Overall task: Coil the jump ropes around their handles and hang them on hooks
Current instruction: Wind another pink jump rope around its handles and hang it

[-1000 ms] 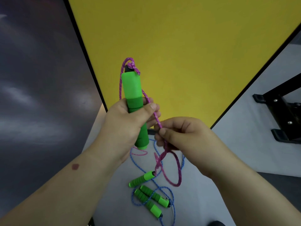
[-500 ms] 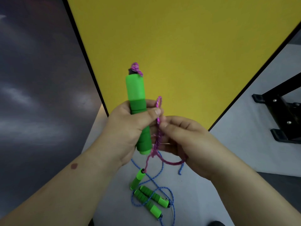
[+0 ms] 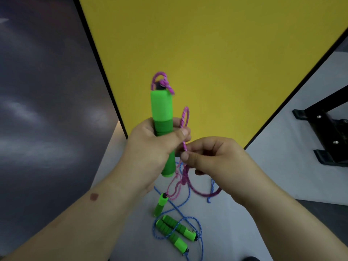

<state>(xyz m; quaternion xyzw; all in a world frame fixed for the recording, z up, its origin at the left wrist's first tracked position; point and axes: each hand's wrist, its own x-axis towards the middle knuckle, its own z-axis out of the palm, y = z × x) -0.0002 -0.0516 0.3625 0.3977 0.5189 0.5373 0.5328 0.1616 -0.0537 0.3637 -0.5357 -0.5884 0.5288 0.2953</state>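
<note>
Pink rope (image 3: 183,178): one green foam handle (image 3: 162,117) held upright, black cap on top, cord knotted in small loop at cap. Further up-standing loop beside handle, then slack cord trailing down in loose curves to second handle (image 3: 160,204), dangling tilted just above floor (image 3: 131,232). Blue rope (image 3: 190,221): lying on floor below, cord in loose tangle around its two ribbed green handles (image 3: 175,230), side by side, black tips pointing lower right.

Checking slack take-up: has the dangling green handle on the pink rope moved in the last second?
Yes. The dangling handle swung left and now hangs steeper, nearer the two green handles lying on the floor.
</note>
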